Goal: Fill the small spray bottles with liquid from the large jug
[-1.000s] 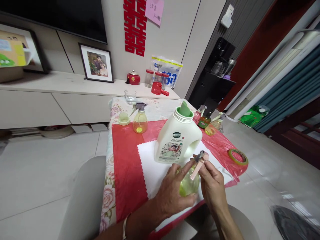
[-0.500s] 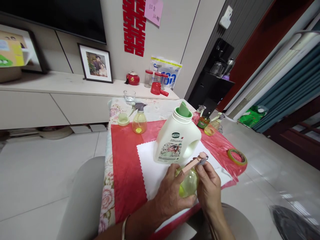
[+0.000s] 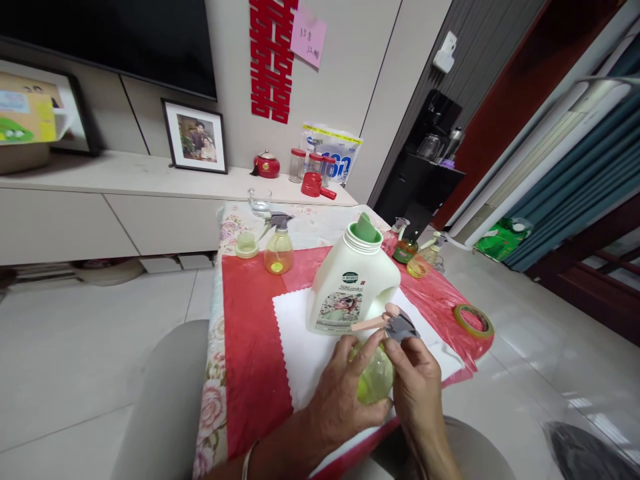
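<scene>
My left hand (image 3: 345, 387) is wrapped around a clear spray bottle (image 3: 375, 381) with yellow-green colour inside. At the bottle's top, the fingers of my right hand (image 3: 415, 370) grip a spray nozzle (image 3: 400, 327) with a grey body and a pinkish trigger. Whether the nozzle is fully seated on the neck is hidden by my fingers. Just beyond my hands stands a large white detergent jug (image 3: 345, 287), uncapped, with a green spout (image 3: 366, 229). The jug is upright on a white cloth (image 3: 295, 360) with a scalloped edge.
Another spray bottle (image 3: 279, 253) and a pale cap (image 3: 247, 245) stand at the table's left. A glass cup (image 3: 260, 200) is behind them. Several small bottles, one a yellow spray bottle (image 3: 423, 260), stand at the right. A tape roll (image 3: 473, 321) lies on the red sheet (image 3: 250, 333).
The nozzle has turned in my right hand: its trigger now points left and more of the grey body shows. My left hand keeps hold of the bottle. The view has tilted slightly.
</scene>
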Action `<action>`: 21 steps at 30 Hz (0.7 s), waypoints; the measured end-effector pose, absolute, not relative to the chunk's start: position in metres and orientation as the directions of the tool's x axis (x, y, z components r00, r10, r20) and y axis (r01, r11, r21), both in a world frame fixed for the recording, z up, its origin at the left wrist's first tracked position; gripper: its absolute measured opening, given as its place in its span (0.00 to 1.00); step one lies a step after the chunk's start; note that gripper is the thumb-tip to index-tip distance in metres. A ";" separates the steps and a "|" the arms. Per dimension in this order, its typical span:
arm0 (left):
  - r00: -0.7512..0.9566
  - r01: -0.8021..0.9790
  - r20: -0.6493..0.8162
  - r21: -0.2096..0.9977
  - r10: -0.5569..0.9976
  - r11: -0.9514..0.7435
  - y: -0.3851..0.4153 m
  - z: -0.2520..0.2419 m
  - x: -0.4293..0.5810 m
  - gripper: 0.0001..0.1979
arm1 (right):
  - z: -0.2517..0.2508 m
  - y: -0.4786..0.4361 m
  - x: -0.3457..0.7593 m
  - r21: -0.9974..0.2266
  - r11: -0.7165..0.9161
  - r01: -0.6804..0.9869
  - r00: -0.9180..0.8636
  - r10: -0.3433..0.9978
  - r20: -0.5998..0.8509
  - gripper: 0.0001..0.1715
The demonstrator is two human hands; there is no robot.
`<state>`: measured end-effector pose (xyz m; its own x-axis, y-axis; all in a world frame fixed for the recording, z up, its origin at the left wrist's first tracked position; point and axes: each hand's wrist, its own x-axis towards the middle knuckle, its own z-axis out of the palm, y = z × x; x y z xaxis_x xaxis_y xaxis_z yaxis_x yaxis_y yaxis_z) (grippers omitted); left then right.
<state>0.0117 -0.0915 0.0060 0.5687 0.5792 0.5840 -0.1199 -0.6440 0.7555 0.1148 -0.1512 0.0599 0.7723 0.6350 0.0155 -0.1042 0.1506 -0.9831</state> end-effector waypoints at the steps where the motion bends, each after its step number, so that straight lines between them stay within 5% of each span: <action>1: 0.565 -0.115 0.583 0.756 0.583 -0.644 -0.092 0.004 0.012 0.54 | 0.061 -0.151 0.112 -0.984 0.147 -0.097 0.788 0.615 0.014 0.20; 15: 0.523 -0.090 0.669 0.659 0.528 -0.747 -0.092 0.008 0.011 0.53 | 0.060 -0.154 0.111 -0.989 0.097 0.113 0.773 0.617 0.149 0.23; 21: 0.546 -0.076 0.618 0.710 0.567 -0.700 -0.092 0.011 0.010 0.52 | 0.071 -0.160 0.118 -0.969 -0.025 0.245 0.688 0.709 0.155 0.27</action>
